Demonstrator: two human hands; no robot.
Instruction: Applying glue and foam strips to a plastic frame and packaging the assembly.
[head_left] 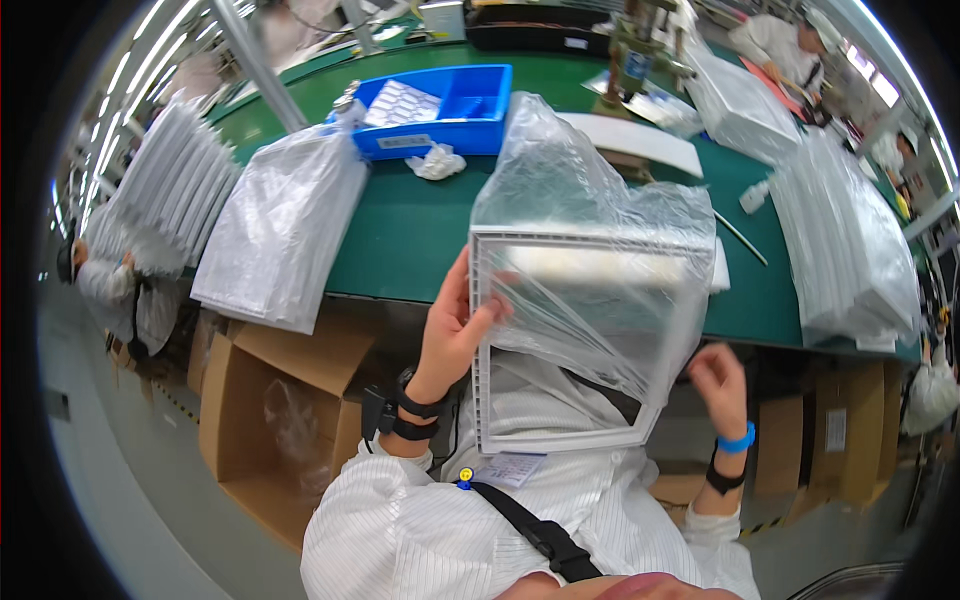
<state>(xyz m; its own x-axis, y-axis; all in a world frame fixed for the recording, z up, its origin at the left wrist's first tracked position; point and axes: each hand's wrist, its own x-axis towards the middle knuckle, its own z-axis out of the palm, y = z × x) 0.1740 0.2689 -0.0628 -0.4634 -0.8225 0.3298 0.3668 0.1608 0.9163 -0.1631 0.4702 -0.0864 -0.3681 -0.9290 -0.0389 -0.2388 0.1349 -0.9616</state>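
Green conveyor surface (420, 235) runs across a factory line, stacks of bagged panels (280, 225) at its near edge, a blue bin (470, 105) beyond. Clear plastic bag (590, 200) half covers an upright white rectangular frame (570, 345), long axis vertical. Left hand (455, 335) grips its left edge; right hand (720, 385), open, hovers just right.

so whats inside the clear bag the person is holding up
A white rectangular frame sits partly inside the clear plastic bag, held at its left edge by the left hand. The frame's lower end sticks out, uncovered.
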